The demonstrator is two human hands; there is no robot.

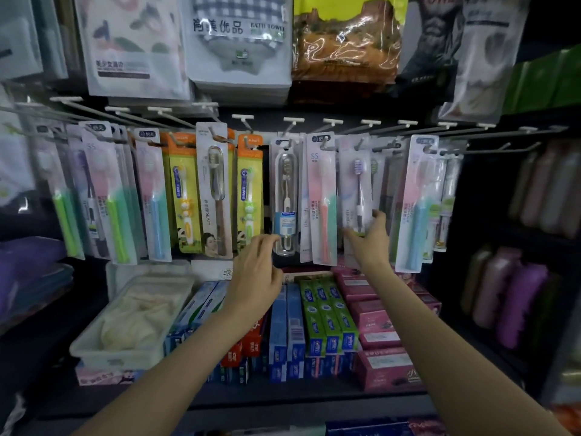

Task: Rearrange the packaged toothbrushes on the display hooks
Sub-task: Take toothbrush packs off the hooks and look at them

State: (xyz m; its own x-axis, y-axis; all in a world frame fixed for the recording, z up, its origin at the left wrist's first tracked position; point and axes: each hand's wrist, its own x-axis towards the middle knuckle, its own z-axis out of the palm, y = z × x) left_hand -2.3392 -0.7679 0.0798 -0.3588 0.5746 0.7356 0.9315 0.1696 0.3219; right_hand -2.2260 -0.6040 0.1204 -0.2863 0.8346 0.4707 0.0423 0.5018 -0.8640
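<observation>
Shop hooks (pixel 330 121): toothbrush packs (pixel 356 187) hanging upright, heads up.

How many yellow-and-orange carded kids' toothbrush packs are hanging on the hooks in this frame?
2 show their fronts: one kids' pack left of the tall white-carded pack, another kids' pack right of it, above the left hand. More may hang hidden behind each.

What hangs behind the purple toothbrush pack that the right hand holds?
Behind the purple-bristled toothbrush pack in the right hand, more packs hang; a green-bristled brush peeks out. The rest is covered.

Hanging toothbrush packs (pixel 321 199) crowd together (overlapping), toothpaste boxes (pixel 317 325) stacked close beneath.
</observation>
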